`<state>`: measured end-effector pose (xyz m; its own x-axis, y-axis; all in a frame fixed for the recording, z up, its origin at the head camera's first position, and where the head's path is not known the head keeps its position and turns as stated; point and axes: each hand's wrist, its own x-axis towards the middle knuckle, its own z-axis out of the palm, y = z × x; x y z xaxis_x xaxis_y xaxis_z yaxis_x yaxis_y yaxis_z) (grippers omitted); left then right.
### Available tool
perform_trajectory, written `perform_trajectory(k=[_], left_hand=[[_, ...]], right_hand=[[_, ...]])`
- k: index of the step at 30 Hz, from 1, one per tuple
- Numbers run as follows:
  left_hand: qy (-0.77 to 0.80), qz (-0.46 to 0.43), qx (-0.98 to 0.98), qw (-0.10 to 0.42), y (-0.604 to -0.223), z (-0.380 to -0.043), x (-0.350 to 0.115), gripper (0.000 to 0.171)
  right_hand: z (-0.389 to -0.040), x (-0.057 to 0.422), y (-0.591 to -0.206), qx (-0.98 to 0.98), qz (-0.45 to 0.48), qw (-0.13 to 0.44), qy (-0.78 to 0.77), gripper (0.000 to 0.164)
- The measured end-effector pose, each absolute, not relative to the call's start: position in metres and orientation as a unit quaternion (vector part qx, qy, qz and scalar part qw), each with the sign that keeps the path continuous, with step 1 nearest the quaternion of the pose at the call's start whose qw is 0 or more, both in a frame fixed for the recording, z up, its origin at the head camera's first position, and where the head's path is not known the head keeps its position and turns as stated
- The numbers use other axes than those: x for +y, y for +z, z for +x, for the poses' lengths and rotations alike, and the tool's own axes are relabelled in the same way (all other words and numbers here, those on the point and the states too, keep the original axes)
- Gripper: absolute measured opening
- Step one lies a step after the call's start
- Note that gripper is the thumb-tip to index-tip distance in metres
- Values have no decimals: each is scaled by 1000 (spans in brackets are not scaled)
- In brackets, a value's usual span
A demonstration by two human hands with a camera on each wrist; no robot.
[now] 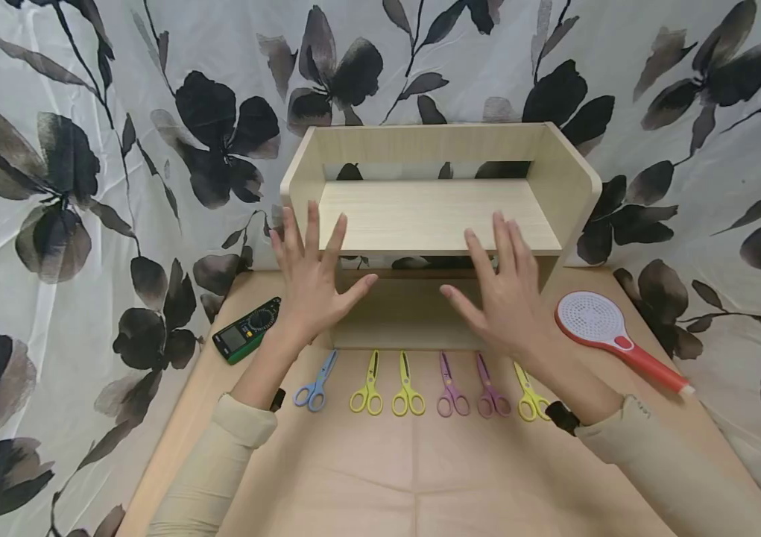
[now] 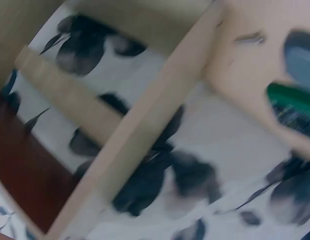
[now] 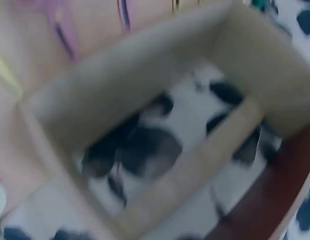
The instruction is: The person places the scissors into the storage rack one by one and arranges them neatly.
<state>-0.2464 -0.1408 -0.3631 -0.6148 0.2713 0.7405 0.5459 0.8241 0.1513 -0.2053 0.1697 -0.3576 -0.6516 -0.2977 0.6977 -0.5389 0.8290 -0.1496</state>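
Both my hands are raised with fingers spread, holding nothing. In the head view my left hand [image 1: 313,280] overlaps the left front of a pale wooden two-tier shelf [image 1: 437,216], and my right hand [image 1: 506,291] overlaps its right front. Below it lies a row of small scissors, handles towards me: a light blue pair [image 1: 316,382], yellow pairs [image 1: 368,384] and purple pairs [image 1: 451,385]. The rightmost yellow scissors [image 1: 531,394] are partly hidden by my right forearm. The wrist views show the shelf's side board [image 2: 140,117] and its inside wall [image 3: 125,85], blurred.
A green and black digital multimeter [image 1: 247,330] lies left of the shelf, beside my left forearm. To the right is a red-handled paddle with a white perforated oval head [image 1: 591,317]. A white curtain with dark flowers [image 1: 71,246] hangs behind and around the wooden table [image 1: 380,477].
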Motion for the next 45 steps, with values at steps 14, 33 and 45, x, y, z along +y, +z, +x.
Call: perform_trajectory(k=[14, 33, 45], left_hand=[[-597, -73, -797, 46, -469, -256, -203, 115], [-621, -56, -779, -75, -524, -255, -211, 75], [-636, -50, -766, -81, -524, -257, -211, 73]], right_hand=[[-157, 37, -451, -844, 250, 54, 471, 48], [-161, -60, -537, -853, 118, -87, 500, 34], [-170, -80, -545, -874, 88, -73, 472, 44]])
